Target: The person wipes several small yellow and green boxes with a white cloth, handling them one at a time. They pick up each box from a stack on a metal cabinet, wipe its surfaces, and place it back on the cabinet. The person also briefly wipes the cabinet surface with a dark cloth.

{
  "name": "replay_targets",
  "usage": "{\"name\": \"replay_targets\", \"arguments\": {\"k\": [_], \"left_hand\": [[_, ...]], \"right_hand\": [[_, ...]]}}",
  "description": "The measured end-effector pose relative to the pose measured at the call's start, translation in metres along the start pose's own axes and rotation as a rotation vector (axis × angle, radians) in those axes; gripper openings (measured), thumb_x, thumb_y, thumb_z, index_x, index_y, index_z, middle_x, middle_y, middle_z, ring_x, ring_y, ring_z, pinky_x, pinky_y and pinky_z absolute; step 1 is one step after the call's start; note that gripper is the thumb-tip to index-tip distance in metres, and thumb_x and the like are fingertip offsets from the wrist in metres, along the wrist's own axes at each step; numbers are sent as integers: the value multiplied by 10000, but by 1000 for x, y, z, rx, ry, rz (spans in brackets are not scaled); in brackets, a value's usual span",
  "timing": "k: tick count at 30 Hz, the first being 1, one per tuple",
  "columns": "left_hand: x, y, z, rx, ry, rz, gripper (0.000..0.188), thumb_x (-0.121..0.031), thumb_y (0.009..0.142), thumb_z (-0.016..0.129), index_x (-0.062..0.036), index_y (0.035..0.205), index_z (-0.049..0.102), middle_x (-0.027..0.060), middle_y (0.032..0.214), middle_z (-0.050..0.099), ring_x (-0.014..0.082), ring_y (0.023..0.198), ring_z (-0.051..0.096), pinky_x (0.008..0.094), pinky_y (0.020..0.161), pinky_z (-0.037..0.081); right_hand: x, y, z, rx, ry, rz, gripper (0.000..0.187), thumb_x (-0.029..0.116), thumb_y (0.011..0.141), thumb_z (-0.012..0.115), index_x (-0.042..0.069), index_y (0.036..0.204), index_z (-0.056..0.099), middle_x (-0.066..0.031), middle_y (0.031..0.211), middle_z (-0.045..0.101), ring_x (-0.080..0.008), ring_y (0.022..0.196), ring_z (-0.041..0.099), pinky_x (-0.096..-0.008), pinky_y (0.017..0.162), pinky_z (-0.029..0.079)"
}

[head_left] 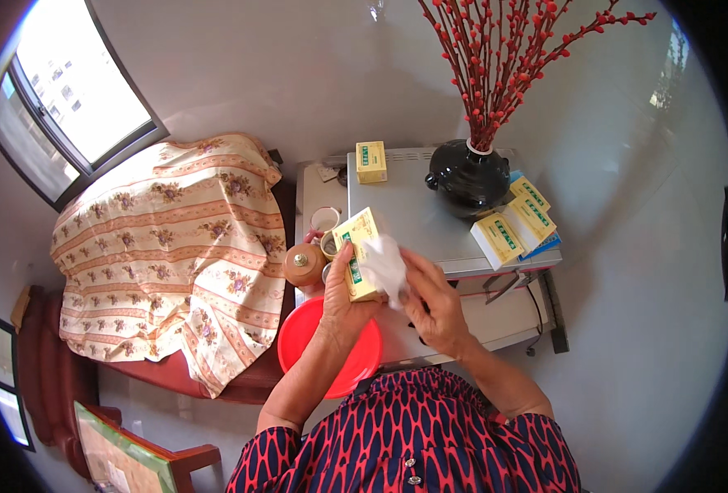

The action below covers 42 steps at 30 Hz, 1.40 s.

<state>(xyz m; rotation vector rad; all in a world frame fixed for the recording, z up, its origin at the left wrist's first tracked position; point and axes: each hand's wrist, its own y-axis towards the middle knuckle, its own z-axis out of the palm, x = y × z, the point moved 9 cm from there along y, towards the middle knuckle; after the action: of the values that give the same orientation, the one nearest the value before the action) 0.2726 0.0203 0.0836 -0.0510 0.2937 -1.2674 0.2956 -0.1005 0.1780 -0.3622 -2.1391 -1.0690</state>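
Observation:
My left hand grips a small yellow-and-white carton from its left side and underneath, holding it tilted above the front of a grey-topped table. A crumpled white tissue or thin cloth is pinched in my right hand, up against the carton's right side. It looks slightly blurred and covers part of that side. Below my left forearm is a round red basin, partly hidden by the arm. A similar yellow carton stands by itself at the table's back left.
A black vase with red-budded branches stands at the table's back right. Several yellow cartons lie beside it. A brown lidded pot and cups sit to the left, near a sofa under a floral cover.

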Motion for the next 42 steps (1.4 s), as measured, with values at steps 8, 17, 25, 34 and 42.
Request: {"name": "replay_targets", "arguments": {"k": [8,17,25,34,42], "left_hand": [[1,-10,-10,33,162,-35,429,-338,903,565,-143,1278,488,77,1240,568,240,1133,554,452,975,447],[15,-26,6,105,176,-66,390,-264,926,542,-78,1263,481,78,1175,607,219,1070,599,396,943,483],[-2,-20,-15,20,404,166,374,-157,923,558,-93,1274,446,47,1136,601,161,1016,613,328,847,532],[-27,-27,-31,-189,431,385,369,-202,932,558,-122,1267,427,50,1163,570,167,1042,582,364,869,518],[-21,-41,-6,-176,1021,278,655,-326,816,677,-4,1314,398,77,1140,566,155,1011,579,339,849,501]], "right_hand": [[-27,-8,-39,-245,167,173,299,-31,859,536,3,1153,572,-141,1035,607,-219,921,627,-293,766,494],[-46,26,11,-53,605,470,293,130,969,474,8,1224,552,-6,1003,625,-63,856,574,-206,761,468],[-77,-6,46,-185,1235,825,263,216,950,486,34,1114,579,-51,971,633,-132,869,612,-281,719,518],[-56,-47,54,-2,862,687,271,221,963,496,-6,1058,610,5,798,589,-40,662,504,-178,540,373],[-53,-41,36,29,518,563,198,145,939,532,-5,1042,610,14,828,585,-44,664,509,-195,540,404]]}}
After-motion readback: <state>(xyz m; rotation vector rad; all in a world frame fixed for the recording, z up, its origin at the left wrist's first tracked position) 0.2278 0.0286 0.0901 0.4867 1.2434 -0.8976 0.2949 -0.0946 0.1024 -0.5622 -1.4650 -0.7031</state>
